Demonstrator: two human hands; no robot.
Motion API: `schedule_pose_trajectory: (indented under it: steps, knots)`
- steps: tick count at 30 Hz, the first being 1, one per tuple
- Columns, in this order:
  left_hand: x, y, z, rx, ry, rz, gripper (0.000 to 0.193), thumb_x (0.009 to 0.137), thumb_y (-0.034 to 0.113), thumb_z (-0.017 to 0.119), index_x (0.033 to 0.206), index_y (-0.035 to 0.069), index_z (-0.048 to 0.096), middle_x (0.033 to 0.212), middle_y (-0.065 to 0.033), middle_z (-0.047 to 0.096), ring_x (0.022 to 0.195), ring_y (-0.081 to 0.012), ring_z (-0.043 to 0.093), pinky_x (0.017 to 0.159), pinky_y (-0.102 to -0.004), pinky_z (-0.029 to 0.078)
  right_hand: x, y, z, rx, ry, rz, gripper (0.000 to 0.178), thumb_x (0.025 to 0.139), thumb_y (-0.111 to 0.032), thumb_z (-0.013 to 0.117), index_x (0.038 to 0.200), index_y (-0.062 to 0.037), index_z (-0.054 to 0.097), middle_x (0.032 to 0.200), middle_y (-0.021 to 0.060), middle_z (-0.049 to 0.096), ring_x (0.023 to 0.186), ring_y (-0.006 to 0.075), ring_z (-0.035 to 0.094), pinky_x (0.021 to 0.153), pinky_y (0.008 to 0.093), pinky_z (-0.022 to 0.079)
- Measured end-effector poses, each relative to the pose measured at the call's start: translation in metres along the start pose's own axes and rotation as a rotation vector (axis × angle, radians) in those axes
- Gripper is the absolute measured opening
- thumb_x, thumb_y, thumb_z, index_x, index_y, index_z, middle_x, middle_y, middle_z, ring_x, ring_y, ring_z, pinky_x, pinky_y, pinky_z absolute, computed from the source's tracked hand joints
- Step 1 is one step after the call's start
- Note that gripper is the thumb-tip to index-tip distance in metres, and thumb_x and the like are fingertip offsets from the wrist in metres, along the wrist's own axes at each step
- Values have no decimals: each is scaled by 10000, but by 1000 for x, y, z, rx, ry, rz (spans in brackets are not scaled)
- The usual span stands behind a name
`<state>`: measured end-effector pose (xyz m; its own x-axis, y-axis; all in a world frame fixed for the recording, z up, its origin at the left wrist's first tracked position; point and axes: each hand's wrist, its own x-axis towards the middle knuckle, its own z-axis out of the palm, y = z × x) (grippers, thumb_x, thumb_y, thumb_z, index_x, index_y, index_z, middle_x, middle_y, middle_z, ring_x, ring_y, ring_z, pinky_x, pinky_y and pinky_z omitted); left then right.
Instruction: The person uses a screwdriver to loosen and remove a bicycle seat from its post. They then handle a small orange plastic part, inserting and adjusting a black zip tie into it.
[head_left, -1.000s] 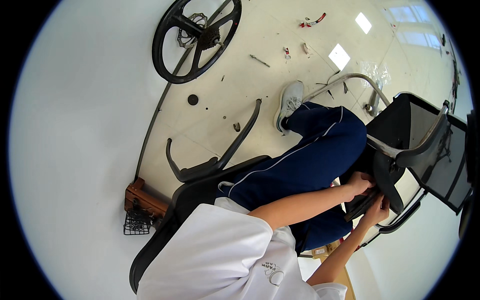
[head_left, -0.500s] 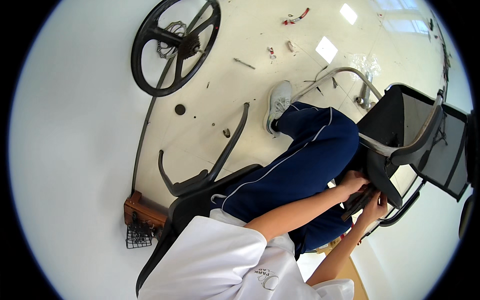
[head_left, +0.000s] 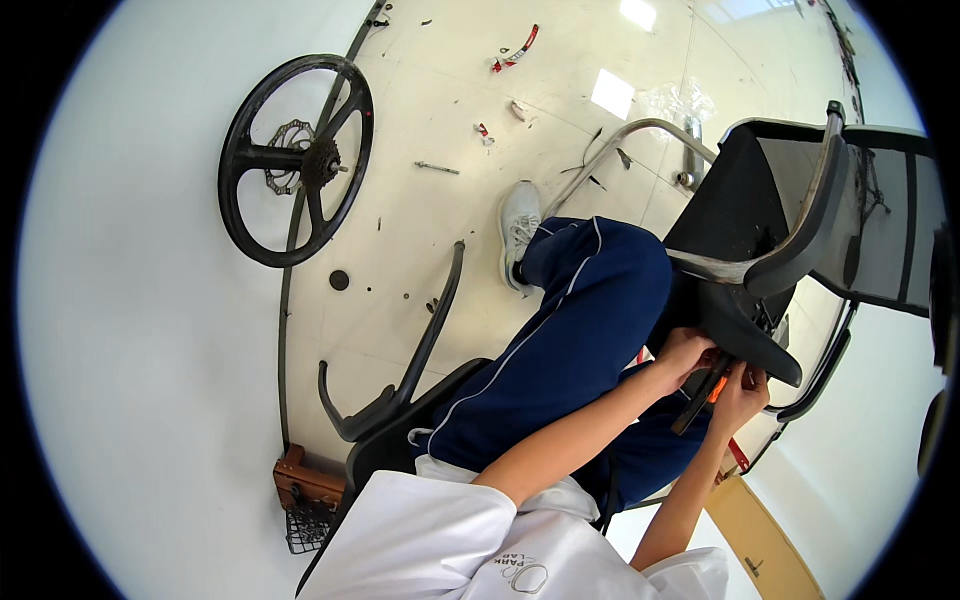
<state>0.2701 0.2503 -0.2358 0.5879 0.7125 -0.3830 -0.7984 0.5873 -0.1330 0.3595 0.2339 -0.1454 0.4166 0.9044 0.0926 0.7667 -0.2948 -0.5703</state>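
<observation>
A black bicycle saddle (head_left: 742, 332) lies in front of me at the edge of a black mesh-backed chair. My left hand (head_left: 686, 354) reaches to its underside with fingers curled, the tips partly hidden beneath it. My right hand (head_left: 741, 396) is closed at the saddle's near edge, fingertips pinched beside an orange piece (head_left: 718, 388). Between both hands a dark narrow bar (head_left: 690, 412) sticks out toward me. What exactly the fingertips grip is hidden.
The chair (head_left: 735, 205) with curved metal armrests stands right ahead. A black spoked wheel (head_left: 240, 157) with disc and cassette leans at the left wall. Small parts, a thin axle (head_left: 437, 168) and a metal tube (head_left: 692, 153) lie on the floor. A wooden box (head_left: 310, 484) sits behind left.
My view has turned, so the wheel and floor parts sit further left. The orange piece and more of the dark bar now show between my hands, which stay at the saddle.
</observation>
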Motion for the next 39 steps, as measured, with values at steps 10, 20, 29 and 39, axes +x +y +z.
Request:
schedule_pose_trajectory:
  steps: [10, 20, 29, 39]
  knots:
    - [8, -7, -6, -77, 50, -54, 111, 895, 81, 616, 977, 16, 655, 961, -65, 656, 866, -144, 624, 801, -290, 505, -1, -7, 6, 16, 35, 9, 214, 920, -53, 627, 1039, 124, 628, 903, 124, 700, 755, 120, 648, 669, 237, 520]
    - [6, -5, 7, 84, 59, 119, 111, 923, 48, 589, 999, 20, 665, 965, -39, 658, 827, -103, 587, 755, -263, 462, 9, -10, 13, 42, 103, -94, 193, 925, -64, 621, 1020, 104, 641, 693, 47, 667, 579, 34, 543, 530, 189, 404]
    - [5, -1, 7, -12, -8, 167, 172, 953, 79, 560, 1084, -4, 633, 1037, -68, 662, 931, -135, 627, 861, -296, 491, 11, -15, 15, 164, 78, -47, 194, 928, -90, 639, 997, 90, 661, 714, 22, 662, 602, 28, 546, 542, 187, 411]
    - [-4, 4, 6, 234, -23, -276, 339, 945, 361, 520, 1022, 53, 636, 989, -82, 668, 840, -171, 646, 672, -259, 468, -13, 41, -8, 463, -52, 135, 134, 911, -43, 642, 946, 84, 666, 762, 59, 688, 655, 99, 636, 631, 222, 500]
